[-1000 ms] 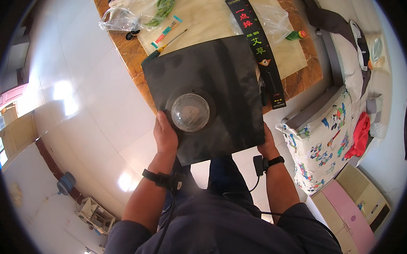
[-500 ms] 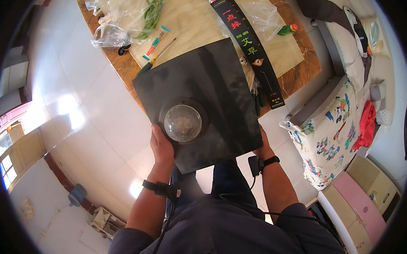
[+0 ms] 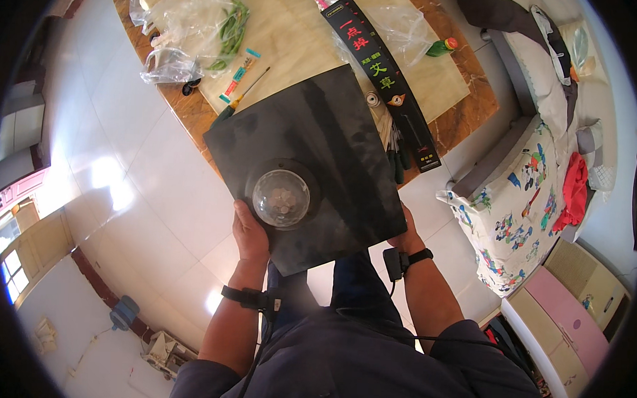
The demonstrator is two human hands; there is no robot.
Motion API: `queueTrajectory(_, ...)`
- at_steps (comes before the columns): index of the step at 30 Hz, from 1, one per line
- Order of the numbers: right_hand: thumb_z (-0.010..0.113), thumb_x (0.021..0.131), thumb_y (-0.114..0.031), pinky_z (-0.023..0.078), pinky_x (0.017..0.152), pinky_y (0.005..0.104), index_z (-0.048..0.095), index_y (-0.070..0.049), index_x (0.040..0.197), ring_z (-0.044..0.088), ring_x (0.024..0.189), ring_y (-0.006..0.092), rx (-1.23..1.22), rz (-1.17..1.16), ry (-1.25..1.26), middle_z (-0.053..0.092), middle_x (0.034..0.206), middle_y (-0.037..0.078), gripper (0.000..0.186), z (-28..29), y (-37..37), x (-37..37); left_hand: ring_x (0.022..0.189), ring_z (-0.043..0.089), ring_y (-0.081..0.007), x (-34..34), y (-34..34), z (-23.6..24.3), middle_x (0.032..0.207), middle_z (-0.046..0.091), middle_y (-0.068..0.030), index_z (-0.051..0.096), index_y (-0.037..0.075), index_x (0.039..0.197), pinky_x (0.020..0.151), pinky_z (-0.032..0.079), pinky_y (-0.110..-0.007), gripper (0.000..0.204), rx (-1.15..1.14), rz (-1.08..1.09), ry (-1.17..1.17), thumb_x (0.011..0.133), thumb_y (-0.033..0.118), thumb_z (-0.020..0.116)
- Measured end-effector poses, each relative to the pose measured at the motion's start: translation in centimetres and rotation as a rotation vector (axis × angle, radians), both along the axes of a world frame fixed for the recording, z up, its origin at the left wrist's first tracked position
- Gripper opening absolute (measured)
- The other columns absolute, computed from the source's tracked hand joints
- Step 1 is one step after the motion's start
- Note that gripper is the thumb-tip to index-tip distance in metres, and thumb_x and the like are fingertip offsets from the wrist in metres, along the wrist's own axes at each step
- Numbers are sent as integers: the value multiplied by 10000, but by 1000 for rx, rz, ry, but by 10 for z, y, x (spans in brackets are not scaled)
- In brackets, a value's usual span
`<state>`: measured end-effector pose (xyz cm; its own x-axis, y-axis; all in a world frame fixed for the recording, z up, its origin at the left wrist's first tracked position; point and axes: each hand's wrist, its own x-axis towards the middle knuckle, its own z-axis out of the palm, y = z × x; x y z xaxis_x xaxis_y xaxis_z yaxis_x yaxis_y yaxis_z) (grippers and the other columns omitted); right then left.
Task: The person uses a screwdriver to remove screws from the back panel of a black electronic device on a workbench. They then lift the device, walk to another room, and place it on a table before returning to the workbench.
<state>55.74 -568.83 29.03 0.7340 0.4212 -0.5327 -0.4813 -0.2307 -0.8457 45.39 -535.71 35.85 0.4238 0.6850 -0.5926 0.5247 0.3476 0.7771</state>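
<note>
A flat black square panel (image 3: 334, 150) is held up in front of me, slightly turned, its far edge overlapping the table. A clear dome (image 3: 281, 198) with something pale pinkish inside sits on its lower left part, ringed by a dark round base. My left hand (image 3: 251, 232) grips the panel's left edge near the dome, thumb on top and fingers hidden underneath. At the lower right corner my right hand (image 3: 410, 234) holds the opposite edge, its fingers mostly behind the panel. Beyond the far left edge lies a screwdriver (image 3: 243, 98) with a dark and yellow handle.
The table (image 3: 469, 109) carries a long black box (image 3: 382, 78), a small teal-and-red packet (image 3: 240, 75), clear plastic bags (image 3: 172, 60), green bean pods (image 3: 233, 31) and a green bottle with a red cap (image 3: 442, 47). A sofa with a patterned cover (image 3: 508, 205) stands to the right.
The view has shifted slightly, so the table things sit a little farther left and the panel a little lower. Both hands keep their hold on the panel.
</note>
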Motion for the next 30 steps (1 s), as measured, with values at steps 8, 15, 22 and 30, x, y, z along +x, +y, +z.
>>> queueTrajectory(8, 565, 961, -87, 443, 1075, 371, 520, -29, 1418, 548, 1274, 337, 47, -108, 151, 587, 1384, 176, 463, -11, -8, -9, 1203, 559, -200, -6, 6, -8, 1325, 610, -133, 512, -70, 1410, 1050, 436, -318, 707, 70, -74, 10, 1101, 538, 323)
queueTrajectory(15, 579, 955, -95, 431, 1089, 362, 504, -42, 1437, 539, 1285, 322, -14, -85, 104, 570, 1399, 169, 491, -21, -8, -16, 1207, 561, -207, -5, 4, -7, 1333, 609, -152, 518, -88, 1397, 1055, 433, -322, 707, 56, -55, 23, 1104, 525, 322)
queueTrajectory(22, 455, 1080, -279, 476, 1093, 446, 510, -33, 1424, 599, 1256, 287, -170, 93, -198, 607, 1387, 123, 426, -37, -8, -29, 1246, 547, -223, 4, 4, 4, 1376, 584, -160, 479, -84, 1438, 1077, 421, -328, 728, 16, -46, 37, 1098, 541, 326)
queueTrajectory(30, 442, 1071, -258, 524, 1028, 463, 548, -66, 1360, 632, 1186, 280, 720, -744, 509, 639, 1317, 116, 363, -44, 9, -51, 1305, 510, -208, 9, 42, 29, 1390, 566, -119, 505, 30, 1431, 1073, 418, -354, 575, -82, -237, 202, 1095, 484, 394)
